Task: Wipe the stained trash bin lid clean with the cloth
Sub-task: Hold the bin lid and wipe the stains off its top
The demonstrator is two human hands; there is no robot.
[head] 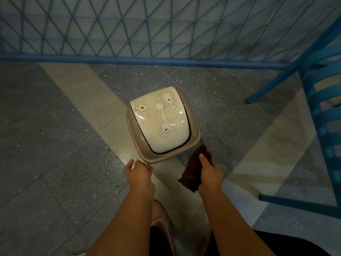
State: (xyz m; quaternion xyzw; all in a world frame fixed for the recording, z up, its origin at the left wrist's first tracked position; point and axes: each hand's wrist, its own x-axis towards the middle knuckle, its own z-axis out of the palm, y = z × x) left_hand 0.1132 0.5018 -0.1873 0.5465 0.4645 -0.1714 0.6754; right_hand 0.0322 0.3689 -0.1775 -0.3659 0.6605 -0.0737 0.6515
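the right hand (210, 174) has its grip closed around a dark brown cloth (193, 172), which hangs just beside the near right corner of the trash bin lid (162, 126). the lid, spotted with brown stains, sits just ahead of that grip on the floor (55, 145). the left hand (138, 172) reaches to the lid's near rim with fingers loose, gripping nothing.

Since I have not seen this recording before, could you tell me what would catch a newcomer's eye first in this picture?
First the cream trash bin lid at centre, on the floor, spattered with brown stains over its far half. Just below it, the right hand holds a dark brown cloth near the bin's near right corner, while the left hand reaches toward its near rim. A blue chair stands at the right.
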